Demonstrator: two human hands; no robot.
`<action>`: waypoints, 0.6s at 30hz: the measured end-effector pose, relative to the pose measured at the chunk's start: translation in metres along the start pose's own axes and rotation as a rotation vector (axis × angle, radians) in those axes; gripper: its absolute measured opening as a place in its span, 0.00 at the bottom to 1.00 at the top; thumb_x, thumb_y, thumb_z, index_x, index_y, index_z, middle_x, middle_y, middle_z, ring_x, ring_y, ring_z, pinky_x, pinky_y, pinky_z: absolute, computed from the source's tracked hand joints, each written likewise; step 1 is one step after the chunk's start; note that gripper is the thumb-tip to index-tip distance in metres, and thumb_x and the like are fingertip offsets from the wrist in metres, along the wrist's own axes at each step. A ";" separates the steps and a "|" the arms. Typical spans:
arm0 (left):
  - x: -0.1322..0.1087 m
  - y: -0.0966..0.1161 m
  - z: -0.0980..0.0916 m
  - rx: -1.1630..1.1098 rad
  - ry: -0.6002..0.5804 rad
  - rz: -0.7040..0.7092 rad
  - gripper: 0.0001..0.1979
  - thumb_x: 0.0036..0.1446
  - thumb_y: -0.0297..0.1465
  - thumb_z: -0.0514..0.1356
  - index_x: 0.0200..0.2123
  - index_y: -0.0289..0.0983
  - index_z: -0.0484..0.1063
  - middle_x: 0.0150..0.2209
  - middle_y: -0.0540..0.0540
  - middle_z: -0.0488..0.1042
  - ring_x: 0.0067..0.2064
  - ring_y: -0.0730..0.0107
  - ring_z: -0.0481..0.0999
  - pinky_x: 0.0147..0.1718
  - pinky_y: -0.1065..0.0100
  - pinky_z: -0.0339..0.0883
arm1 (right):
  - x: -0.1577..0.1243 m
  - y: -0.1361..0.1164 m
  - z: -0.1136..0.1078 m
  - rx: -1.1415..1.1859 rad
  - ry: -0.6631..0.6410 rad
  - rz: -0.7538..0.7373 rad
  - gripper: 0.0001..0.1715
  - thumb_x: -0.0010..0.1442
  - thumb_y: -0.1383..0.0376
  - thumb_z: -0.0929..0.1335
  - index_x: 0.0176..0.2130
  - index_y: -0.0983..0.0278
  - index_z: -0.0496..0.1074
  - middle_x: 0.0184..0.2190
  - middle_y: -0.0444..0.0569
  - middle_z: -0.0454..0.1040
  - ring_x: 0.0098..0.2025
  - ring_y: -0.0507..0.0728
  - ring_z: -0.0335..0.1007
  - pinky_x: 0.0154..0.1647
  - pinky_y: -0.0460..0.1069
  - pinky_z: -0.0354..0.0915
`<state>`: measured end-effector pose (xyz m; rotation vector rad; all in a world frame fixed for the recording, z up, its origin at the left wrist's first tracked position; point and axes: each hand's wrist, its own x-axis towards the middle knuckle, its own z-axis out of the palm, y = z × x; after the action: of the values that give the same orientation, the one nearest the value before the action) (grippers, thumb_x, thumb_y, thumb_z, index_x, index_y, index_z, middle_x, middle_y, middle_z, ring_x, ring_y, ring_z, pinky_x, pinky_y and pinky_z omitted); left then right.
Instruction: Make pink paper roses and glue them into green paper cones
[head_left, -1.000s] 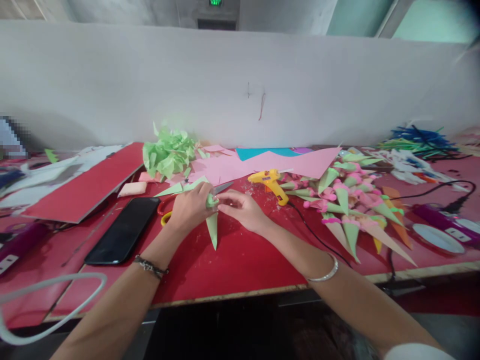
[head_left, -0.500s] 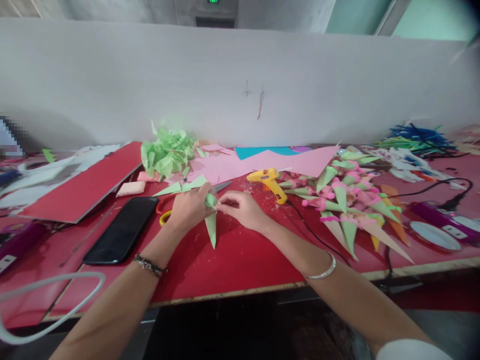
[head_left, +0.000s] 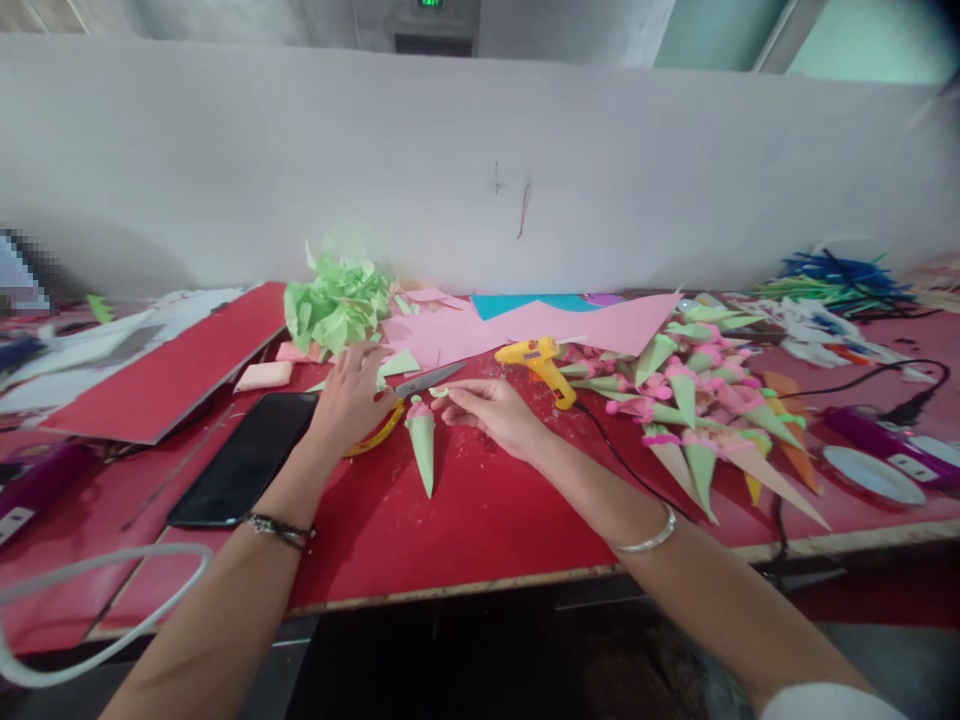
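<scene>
A pale green paper cone (head_left: 422, 452) with a pink and green top lies on the red table between my hands, its point toward me. My right hand (head_left: 495, 412) pinches a small pale green strip (head_left: 440, 392) just right of the cone's top. To the left, my left hand (head_left: 351, 398) is raised with its fingers apart and nothing visible in it. Beneath and beside it are scissors, their yellow handle (head_left: 379, 438) partly covered by the hand and their blades (head_left: 431, 379) pointing right.
A yellow glue gun (head_left: 544, 365) lies right of centre, its cord running toward the front edge. Many finished-looking cones (head_left: 682, 390) are piled on the right. A black phone (head_left: 244, 455), crumpled green paper (head_left: 337, 305) and pink sheets (head_left: 517, 330) lie around.
My left hand has let go of the cone and moved up and left, fingers spreading. The cone now lies uncovered. My right hand has moved slightly right, holding the small strip.
</scene>
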<state>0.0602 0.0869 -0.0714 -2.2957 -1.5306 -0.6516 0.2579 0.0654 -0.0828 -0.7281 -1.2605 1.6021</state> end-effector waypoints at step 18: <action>-0.003 0.033 -0.008 -0.346 -0.428 0.095 0.33 0.46 0.40 0.55 0.56 0.39 0.52 0.37 0.45 0.72 0.33 0.64 0.73 0.25 0.71 0.59 | -0.001 -0.003 0.000 -0.036 0.060 -0.036 0.13 0.46 0.58 0.70 0.28 0.64 0.66 0.24 0.43 0.74 0.25 0.48 0.70 0.30 0.45 0.67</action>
<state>0.0881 0.0677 -0.0662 -2.9004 -1.5651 -0.4451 0.2591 0.0644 -0.0797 -0.7663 -1.2554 1.5214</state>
